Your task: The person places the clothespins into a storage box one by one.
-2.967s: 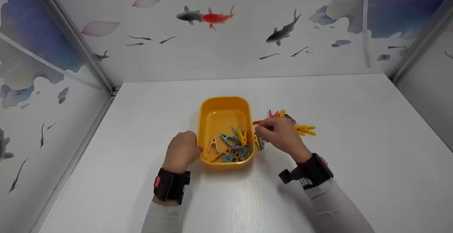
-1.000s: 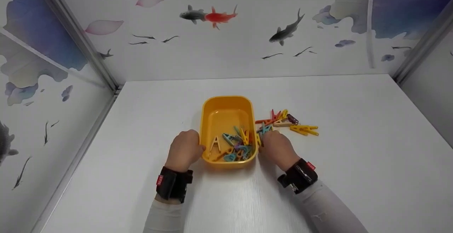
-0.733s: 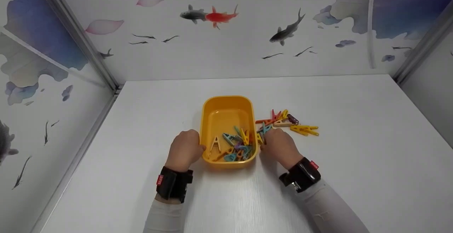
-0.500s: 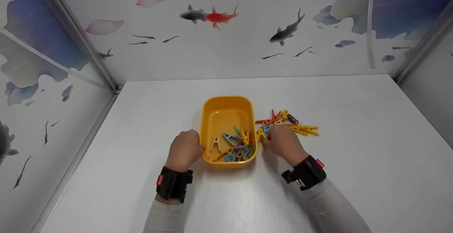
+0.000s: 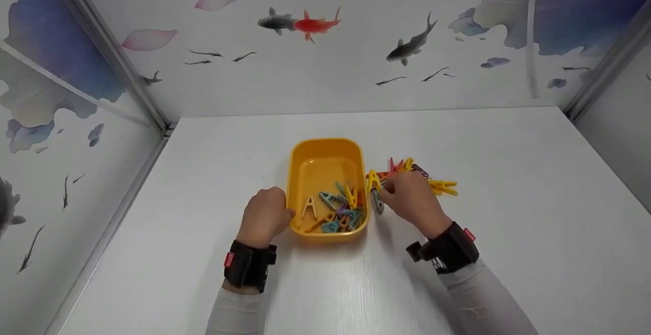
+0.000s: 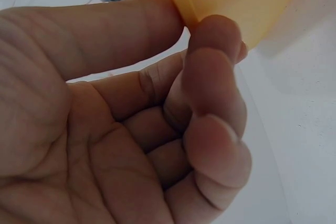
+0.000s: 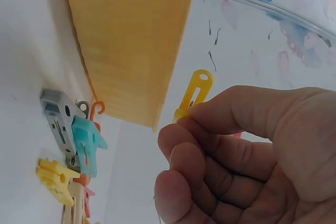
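Note:
At the left wall of a yellow plastic bin [image 5: 325, 167], my left hand [image 5: 262, 218] pinches the rim between thumb and fingers, as the left wrist view confirms. My right hand [image 5: 414, 200] is just right of the bin and pinches a yellow clothespin [image 7: 197, 92] between thumb and index finger, level with the bin's rim in the right wrist view. Several clothespins in blue, yellow, purple and orange lie in the near half of the bin, with a pale peach clothespin [image 5: 308, 208] at their left.
Loose clothespins are on the white table [image 5: 229, 157] right of the bin: a grey clothespin [image 7: 59, 119], a blue clothespin [image 7: 86, 142] and a yellow clothespin [image 5: 444, 186] among them. My right hand partly covers this pile. Printed walls enclose the table behind and at the sides.
My right hand has lifted the yellow clothespin from among the loose ones beside the bin, moving it up and away from the table. The left hand and the bin stay put.

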Action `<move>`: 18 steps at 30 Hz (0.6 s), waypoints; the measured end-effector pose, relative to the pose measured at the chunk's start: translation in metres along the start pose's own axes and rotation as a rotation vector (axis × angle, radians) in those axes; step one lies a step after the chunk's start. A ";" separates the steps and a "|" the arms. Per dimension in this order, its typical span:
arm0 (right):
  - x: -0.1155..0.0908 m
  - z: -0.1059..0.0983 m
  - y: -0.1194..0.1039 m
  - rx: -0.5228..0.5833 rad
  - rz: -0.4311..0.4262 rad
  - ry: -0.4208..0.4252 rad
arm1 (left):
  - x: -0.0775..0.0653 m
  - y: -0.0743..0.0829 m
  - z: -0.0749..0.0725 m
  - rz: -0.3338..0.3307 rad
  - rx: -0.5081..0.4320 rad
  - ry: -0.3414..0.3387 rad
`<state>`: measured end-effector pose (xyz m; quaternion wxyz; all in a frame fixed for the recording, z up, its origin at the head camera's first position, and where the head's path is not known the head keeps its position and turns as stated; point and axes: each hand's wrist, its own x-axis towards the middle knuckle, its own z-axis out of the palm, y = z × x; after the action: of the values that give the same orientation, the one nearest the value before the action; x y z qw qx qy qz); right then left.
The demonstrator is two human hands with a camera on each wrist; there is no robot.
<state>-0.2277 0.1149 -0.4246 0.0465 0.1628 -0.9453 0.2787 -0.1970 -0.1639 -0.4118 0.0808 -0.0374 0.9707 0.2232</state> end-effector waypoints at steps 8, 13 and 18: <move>-0.001 0.007 -0.011 0.059 -0.052 -0.021 | -0.001 -0.001 0.001 0.029 0.005 0.026; -0.002 0.013 -0.016 0.078 -0.080 -0.042 | 0.000 -0.001 0.001 0.019 0.002 0.021; -0.003 0.017 -0.017 0.099 -0.159 -0.024 | 0.000 0.000 0.001 0.002 -0.013 0.008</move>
<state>-0.2195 0.0928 -0.4310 0.0492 0.2426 -0.9150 0.3187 -0.1969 -0.1636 -0.4127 0.0766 -0.0376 0.9695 0.2296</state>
